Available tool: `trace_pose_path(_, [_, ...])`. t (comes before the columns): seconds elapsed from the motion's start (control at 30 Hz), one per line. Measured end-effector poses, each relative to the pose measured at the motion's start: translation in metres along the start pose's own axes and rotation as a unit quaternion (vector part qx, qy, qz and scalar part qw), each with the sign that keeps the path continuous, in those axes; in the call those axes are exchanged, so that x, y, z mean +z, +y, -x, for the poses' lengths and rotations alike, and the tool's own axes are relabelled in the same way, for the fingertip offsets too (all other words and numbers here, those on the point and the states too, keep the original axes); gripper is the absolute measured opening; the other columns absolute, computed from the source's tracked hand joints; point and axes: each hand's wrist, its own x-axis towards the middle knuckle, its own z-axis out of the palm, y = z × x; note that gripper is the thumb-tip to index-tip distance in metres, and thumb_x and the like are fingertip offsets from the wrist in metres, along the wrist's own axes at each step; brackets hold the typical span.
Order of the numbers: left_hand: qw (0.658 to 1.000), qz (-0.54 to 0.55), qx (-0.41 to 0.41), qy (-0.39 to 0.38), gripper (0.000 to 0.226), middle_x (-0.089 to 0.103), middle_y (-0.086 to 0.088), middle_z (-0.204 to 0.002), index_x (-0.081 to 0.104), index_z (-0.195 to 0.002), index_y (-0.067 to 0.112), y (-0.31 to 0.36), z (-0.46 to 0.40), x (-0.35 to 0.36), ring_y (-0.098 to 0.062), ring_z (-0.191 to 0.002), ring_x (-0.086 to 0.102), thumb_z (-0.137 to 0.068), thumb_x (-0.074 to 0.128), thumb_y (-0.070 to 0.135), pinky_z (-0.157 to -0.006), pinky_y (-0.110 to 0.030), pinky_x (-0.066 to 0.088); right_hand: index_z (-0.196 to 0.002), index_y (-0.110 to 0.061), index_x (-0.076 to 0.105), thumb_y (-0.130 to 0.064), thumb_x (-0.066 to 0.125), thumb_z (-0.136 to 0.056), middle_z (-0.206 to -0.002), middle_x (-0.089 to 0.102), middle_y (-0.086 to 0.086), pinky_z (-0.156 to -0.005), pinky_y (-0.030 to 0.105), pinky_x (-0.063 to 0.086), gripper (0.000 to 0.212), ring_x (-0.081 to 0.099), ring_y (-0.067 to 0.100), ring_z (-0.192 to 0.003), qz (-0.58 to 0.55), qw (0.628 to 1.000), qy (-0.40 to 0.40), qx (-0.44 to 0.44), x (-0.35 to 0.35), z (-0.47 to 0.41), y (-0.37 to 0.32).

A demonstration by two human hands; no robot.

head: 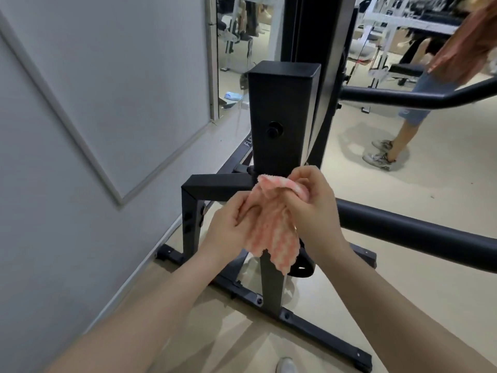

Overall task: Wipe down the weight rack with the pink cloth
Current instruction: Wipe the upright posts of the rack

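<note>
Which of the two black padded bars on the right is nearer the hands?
The lower padded bar, which runs off right just beside the right hand gripping the pink cloth. The upper bar sits higher and farther back.

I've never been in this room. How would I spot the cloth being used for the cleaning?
Find the black weight rack standing by the grey wall. In front of its square upright post, the left hand and right hand grip a bunched pink cloth. It is the only soft, pink-and-white checked thing against the black metal.

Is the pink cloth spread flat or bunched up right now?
Bunched. The pink cloth is gathered between the left hand and right hand, its lower end hanging loose in folds.
</note>
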Motion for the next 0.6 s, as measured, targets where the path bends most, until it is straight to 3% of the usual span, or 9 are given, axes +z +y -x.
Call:
trace_pose_path(0.07, [1.000,0.014,-0.002,0.027,0.025,0.062,0.026,-0.094,0.053,-0.103,0.040,-0.001,-0.005,0.000,0.005,-0.089,0.060,-0.094,0.053,0.017,-0.074,-0.008,0.046,-0.089,-0.029,0.057,-0.007,0.055,-0.085,-0.085,0.060,-0.011,-0.074,0.020,0.050,0.023,0.058,0.003,-0.083,0.006,0.993,0.101,-0.067,-0.005,0.004,-0.006])
trace_pose_path(0.13, [0.999,-0.003,-0.007,0.053,0.034,0.059,0.031,-0.096,0.048,-0.104,0.045,-0.002,-0.010,-0.003,0.009,-0.094,0.057,-0.093,0.052,0.013,-0.076,-0.003,0.042,-0.099,-0.021,0.059,-0.008,0.050,-0.086,-0.095,0.059,0.001,-0.083,0.019,0.045,0.020,0.055,0.007,-0.089,0.069,0.978,0.126,-0.154,-0.008,-0.005,-0.007])
trace_pose_path(0.2, [0.998,-0.008,-0.016,0.057,0.040,0.057,0.029,-0.102,0.047,-0.105,0.045,-0.005,-0.010,-0.007,0.012,-0.097,0.054,-0.091,0.049,0.008,-0.077,0.000,0.039,-0.101,-0.014,0.059,-0.018,0.050,-0.095,-0.095,0.058,0.006,-0.084,0.031,0.047,0.012,0.056,0.016,-0.087,0.153,0.956,0.050,-0.247,0.000,-0.019,-0.009])
trace_pose_path(0.27, [0.998,-0.019,-0.031,0.047,0.043,0.054,0.023,-0.110,0.046,-0.108,0.044,-0.009,-0.006,-0.012,0.013,-0.100,0.051,-0.089,0.049,0.006,-0.077,0.001,0.038,-0.112,-0.006,0.060,-0.013,0.051,-0.096,-0.106,0.061,0.008,-0.090,0.044,0.049,0.020,0.060,0.024,-0.100,0.239,0.909,-0.098,-0.327,0.003,-0.030,0.006])
trace_pose_path(0.33, [0.996,-0.057,-0.049,0.039,0.046,0.051,0.020,-0.114,0.043,-0.108,0.047,-0.014,0.001,-0.017,0.007,-0.105,0.050,-0.090,0.049,0.005,-0.077,-0.001,0.037,-0.127,0.002,0.055,-0.004,0.047,-0.091,-0.128,0.057,0.017,-0.104,0.046,0.042,0.038,0.054,0.032,-0.120,0.390,0.810,-0.139,-0.416,0.003,-0.035,0.030])
trace_pose_path(0.43, [0.992,-0.090,-0.076,0.041,0.045,0.050,0.017,-0.118,0.045,-0.108,0.047,-0.024,0.013,-0.026,-0.001,-0.104,0.052,-0.091,0.049,0.006,-0.076,-0.005,0.037,-0.138,0.001,0.042,-0.004,0.034,-0.093,-0.141,0.046,0.018,-0.110,0.043,0.031,0.046,0.043,0.031,-0.132,0.463,0.757,-0.159,-0.433,-0.012,-0.023,0.064])
trace_pose_path(0.5, [0.991,-0.096,-0.089,0.041,0.039,0.052,0.011,-0.122,0.048,-0.113,0.038,-0.028,0.019,-0.030,-0.009,-0.108,0.052,-0.091,0.049,0.006,-0.081,-0.013,0.041,-0.139,-0.001,0.038,-0.002,0.030,-0.095,-0.142,0.045,0.017,-0.111,0.044,0.029,0.045,0.042,0.031,-0.132,0.490,0.753,-0.135,-0.418,-0.017,-0.016,0.069])
trace_pose_path(0.6, [0.990,-0.102,-0.092,0.035,0.035,0.054,0.005,-0.122,0.049,-0.113,0.031,-0.027,0.024,-0.031,-0.011,-0.110,0.052,-0.090,0.047,0.004,-0.089,-0.024,0.044,-0.137,-0.001,0.043,-0.004,0.044,-0.089,-0.141,0.047,0.016,-0.111,0.044,0.026,0.048,0.043,0.030,-0.131,0.504,0.754,-0.100,-0.409,0.004,-0.022,0.057])
